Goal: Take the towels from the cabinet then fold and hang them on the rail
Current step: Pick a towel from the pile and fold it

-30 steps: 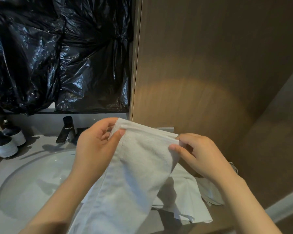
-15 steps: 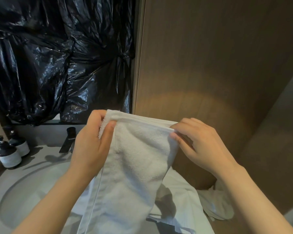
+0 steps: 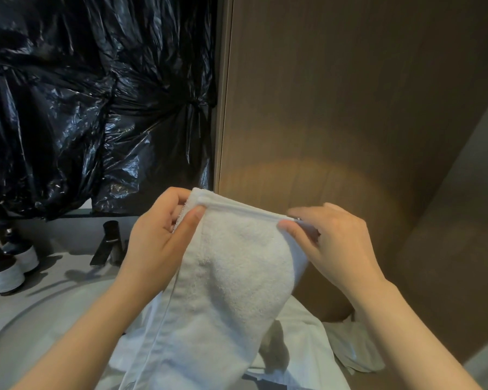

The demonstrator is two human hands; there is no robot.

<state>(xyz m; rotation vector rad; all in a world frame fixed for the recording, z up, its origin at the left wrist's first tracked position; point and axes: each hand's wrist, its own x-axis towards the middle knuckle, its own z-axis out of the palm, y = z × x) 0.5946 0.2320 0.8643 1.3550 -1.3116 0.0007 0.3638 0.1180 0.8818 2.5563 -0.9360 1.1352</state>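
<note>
A white terry towel (image 3: 231, 280) hangs lengthwise in front of me, held up by its top hem. My left hand (image 3: 158, 243) pinches the hem's left corner between thumb and fingers. My right hand (image 3: 330, 246) pinches the right corner, slightly blurred. The towel's lower part drapes down over a second white towel (image 3: 307, 344) lying crumpled on the counter. No rail is in view.
A round white sink (image 3: 40, 327) sits at lower left with a black faucet (image 3: 107, 243) behind it. Two dark pump bottles (image 3: 6, 266) stand at the far left. Black plastic sheeting (image 3: 96, 94) covers the wall above; a wooden panel (image 3: 350, 108) stands close on the right.
Both hands have lifted the towel's top hem slightly and pulled it taut. The view has tilted down a little, so the sink and bottles show more.
</note>
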